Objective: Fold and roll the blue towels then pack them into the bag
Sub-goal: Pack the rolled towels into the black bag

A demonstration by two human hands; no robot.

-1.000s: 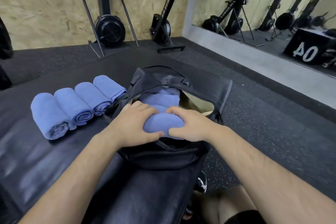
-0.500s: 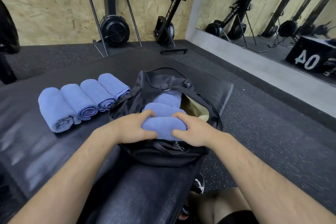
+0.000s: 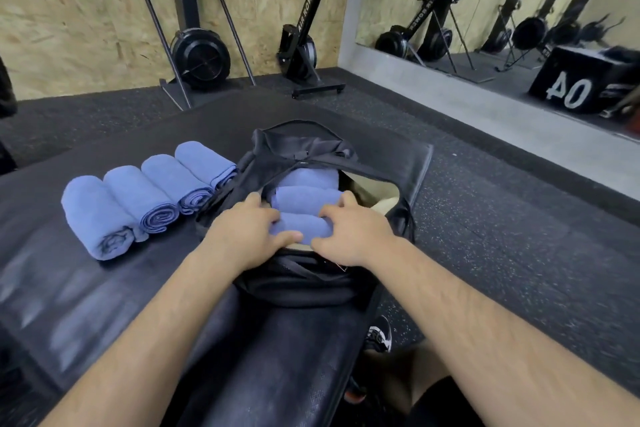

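A black bag [image 3: 301, 284] lies open on a black padded mat [image 3: 86, 288]. Three rolled blue towels lie inside it; the nearest rolled towel [image 3: 299, 225] sits at the bag's mouth. My left hand [image 3: 242, 232] grips its left end and my right hand [image 3: 349, 236] grips its right end, fingers curled over the top. Behind it lie a second roll [image 3: 306, 198] and a third roll [image 3: 308, 178]. Several rolled blue towels [image 3: 138, 198] lie side by side on the mat, left of the bag.
Upright rowing machines [image 3: 197, 55] stand against the wooden wall. A wall mirror [image 3: 502, 3] runs along the right, and a black box marked 40 [image 3: 571, 83] shows in it. My shoe [image 3: 379, 336] rests on the speckled rubber floor [image 3: 519, 253] right of the mat.
Both hands have pushed the nearest rolled towel lower into the bag's mouth. The row of rolls on the mat has not moved.
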